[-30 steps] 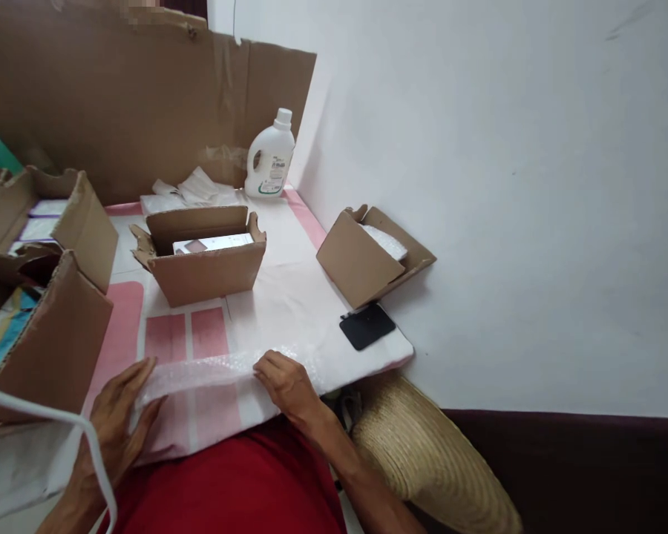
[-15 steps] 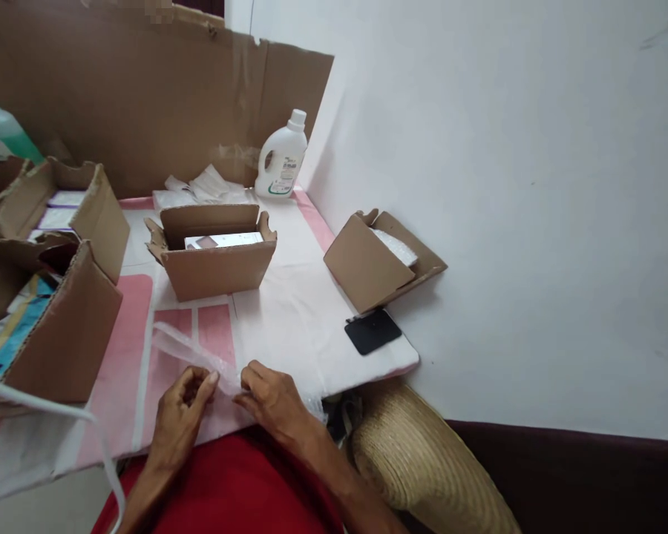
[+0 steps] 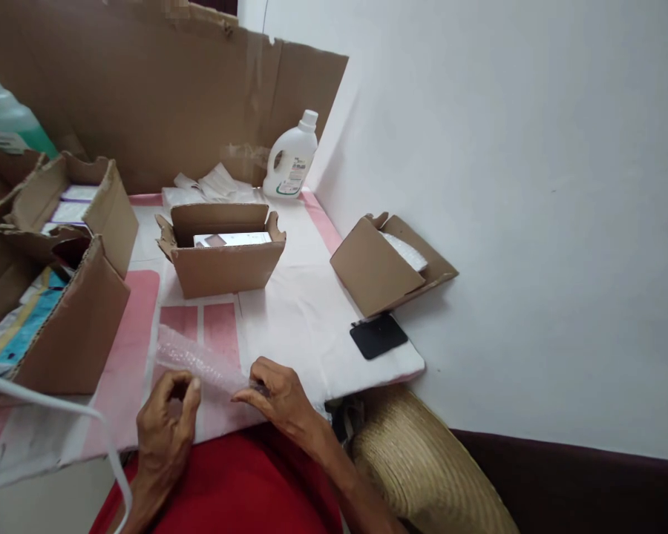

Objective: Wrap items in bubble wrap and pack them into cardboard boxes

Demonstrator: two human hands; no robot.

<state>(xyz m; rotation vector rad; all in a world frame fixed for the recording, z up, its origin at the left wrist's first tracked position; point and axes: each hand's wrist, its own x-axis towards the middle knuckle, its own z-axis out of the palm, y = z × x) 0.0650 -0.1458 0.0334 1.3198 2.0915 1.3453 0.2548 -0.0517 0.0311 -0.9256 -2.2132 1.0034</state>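
Observation:
A clear strip of bubble wrap [image 3: 197,361] lies at the near edge of the table [image 3: 295,311], which has a pink and white cover. My right hand [image 3: 275,397] pinches the right end of the strip between thumb and fingers. My left hand [image 3: 164,426] hovers just left of it, fingers curled with thumb and forefinger close together; nothing shows inside them. Behind the hands stands an open cardboard box [image 3: 223,256] with a white flat package [image 3: 231,239] inside.
A tilted open box [image 3: 387,267] with white padding leans by the wall, a black card [image 3: 378,335] in front of it. Larger open boxes [image 3: 61,297] stand at left. A white bottle [image 3: 292,159] and cardboard sheet [image 3: 145,96] stand behind. A straw hat [image 3: 423,460] lies below.
The bubble wrap was stretched flat between both hands. Now it is gathered into a shorter strip, my left hand has come off it and my right hand pinches its end.

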